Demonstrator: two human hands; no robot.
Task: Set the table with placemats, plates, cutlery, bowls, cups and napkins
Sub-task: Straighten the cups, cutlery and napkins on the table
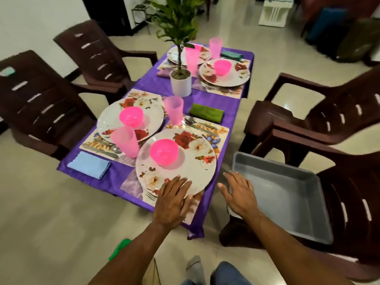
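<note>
Probably a home dining room: brown plastic chairs ring a purple-clothed table on tiled floor.

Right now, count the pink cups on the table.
4: one beside the near-left plate, one mid-table by the green napkin, two at the far end behind the plant. None seems hidden.

Single head-worn view, looking forward and down, close over table

Between the near plate and the grey tray lies bare purple cloth; pink cups crowd the middle.
</note>
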